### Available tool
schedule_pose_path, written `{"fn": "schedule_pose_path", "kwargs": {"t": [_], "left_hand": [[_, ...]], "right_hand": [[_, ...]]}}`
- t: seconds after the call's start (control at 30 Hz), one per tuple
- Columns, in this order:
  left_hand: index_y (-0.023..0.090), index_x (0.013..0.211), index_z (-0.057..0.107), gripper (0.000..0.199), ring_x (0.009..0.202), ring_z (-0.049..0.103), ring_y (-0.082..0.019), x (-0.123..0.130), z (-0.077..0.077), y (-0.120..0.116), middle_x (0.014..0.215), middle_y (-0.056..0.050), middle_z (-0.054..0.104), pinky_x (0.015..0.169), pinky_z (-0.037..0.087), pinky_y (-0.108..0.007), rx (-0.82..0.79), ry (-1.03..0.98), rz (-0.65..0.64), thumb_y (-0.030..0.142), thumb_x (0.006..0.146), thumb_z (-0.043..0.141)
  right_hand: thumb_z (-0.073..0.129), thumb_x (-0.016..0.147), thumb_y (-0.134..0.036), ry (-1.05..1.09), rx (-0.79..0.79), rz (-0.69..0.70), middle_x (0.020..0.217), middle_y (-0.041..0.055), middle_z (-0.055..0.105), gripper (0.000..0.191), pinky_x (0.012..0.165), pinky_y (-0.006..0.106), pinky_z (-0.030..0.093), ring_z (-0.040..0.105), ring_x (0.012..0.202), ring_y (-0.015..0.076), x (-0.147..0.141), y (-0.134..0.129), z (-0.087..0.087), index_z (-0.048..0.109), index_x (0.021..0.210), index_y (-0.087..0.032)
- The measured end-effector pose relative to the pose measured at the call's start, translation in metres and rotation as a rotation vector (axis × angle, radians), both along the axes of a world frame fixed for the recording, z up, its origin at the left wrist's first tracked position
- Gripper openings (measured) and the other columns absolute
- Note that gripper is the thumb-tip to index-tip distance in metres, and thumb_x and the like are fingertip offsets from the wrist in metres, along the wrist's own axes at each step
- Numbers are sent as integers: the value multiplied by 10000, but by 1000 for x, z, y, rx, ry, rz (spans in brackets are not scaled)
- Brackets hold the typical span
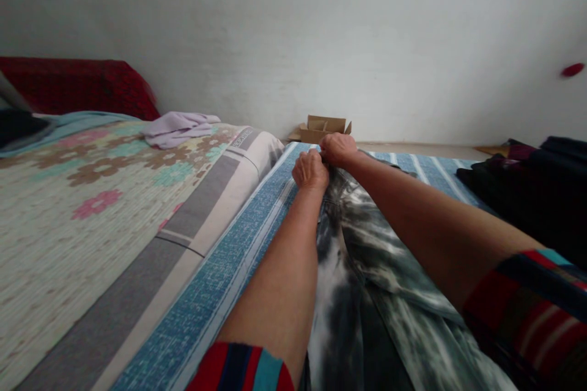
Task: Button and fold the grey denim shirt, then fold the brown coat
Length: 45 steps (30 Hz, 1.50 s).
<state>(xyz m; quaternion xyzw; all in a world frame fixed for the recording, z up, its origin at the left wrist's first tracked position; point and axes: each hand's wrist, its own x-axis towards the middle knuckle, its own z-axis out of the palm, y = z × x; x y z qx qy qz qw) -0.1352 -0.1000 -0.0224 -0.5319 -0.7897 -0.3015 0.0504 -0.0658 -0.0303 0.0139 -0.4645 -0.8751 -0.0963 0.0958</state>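
Note:
A black, grey and white tie-dye garment, which looks like trousers, lies spread over a blue striped sheet. At its far end my left hand is closed, its fingers curled on the fabric edge. Close beside it, slightly farther away and to the right, my right hand is also closed on the same edge. The fingertips and the bit of cloth between them are mostly hidden by the hands.
On the left is a bed with a flowered cover and a crumpled lilac cloth. An open cardboard box sits by the wall beyond my hands. Dark folded clothes are piled at the right. A red headboard stands far left.

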Motion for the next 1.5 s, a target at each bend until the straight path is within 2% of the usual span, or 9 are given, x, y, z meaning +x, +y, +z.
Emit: {"fn": "schedule_pose_path", "kwargs": {"t": [0.13,0.27,0.47,0.6,0.73,0.87,1.1,1.3,1.5], "left_hand": [[190,1035,676,260,990,613,-275,3,-4,0,1070,-140,639,806,467,-340,-129,53,-44,270,873,489],[159,1072,672,317,1029,600,-271,5,-8,0,1100,-155,632,825,471,-334,-183,78,-44,217,893,417],[121,1161,623,364,1156,500,-274,10,-15,-4,1216,-167,558,900,439,-331,-289,100,-45,216,899,388],[143,1167,617,366,1201,440,-290,14,-18,-9,1263,-157,519,944,405,-368,-372,107,-61,245,890,400],[155,1146,629,366,1196,426,-294,17,-19,-10,1278,-153,498,951,384,-389,-410,112,-61,227,875,394],[202,1158,613,359,1188,423,-279,18,-22,-9,1276,-127,499,949,375,-386,-414,132,-34,256,886,386],[209,1207,570,394,1199,401,-291,19,-23,-10,1298,-132,476,950,367,-401,-414,154,-12,358,896,380],[172,1208,565,409,1201,397,-296,19,-21,-12,1295,-150,472,952,364,-408,-398,142,-26,343,899,359],[184,1200,570,400,1186,405,-292,19,-21,-12,1288,-142,479,947,362,-407,-400,158,-29,328,902,346]], "right_hand": [[511,880,-276,-25,-4,9,1045,181,685,262,805,334,483,638,1014,276,-3,0,-2,673,1039,-147],[467,899,-222,-59,-8,29,1058,185,681,269,828,350,472,629,1033,275,-7,2,-8,680,1041,-140],[553,869,-273,-86,-29,63,1090,199,666,254,878,368,444,589,1089,293,-12,6,-19,690,1021,-125],[617,828,-338,-51,-56,76,1141,125,661,320,872,301,449,583,1100,240,-3,13,-21,658,1102,-178],[651,778,-452,-5,-92,34,1180,49,649,451,834,250,460,594,1070,198,18,24,-20,617,1175,-242],[664,744,-414,15,-119,-40,1051,42,692,334,739,246,482,634,957,209,31,26,-22,687,1029,-241],[615,767,-318,55,-73,-152,1089,111,663,308,767,295,490,619,998,255,28,18,-29,672,1044,-196],[565,822,-333,55,-32,-164,1114,125,648,325,805,334,471,603,1021,264,30,9,-32,609,1110,-190],[545,840,-318,23,16,-84,1211,140,588,429,879,409,415,542,1110,287,35,2,-33,490,1250,-205]]}}
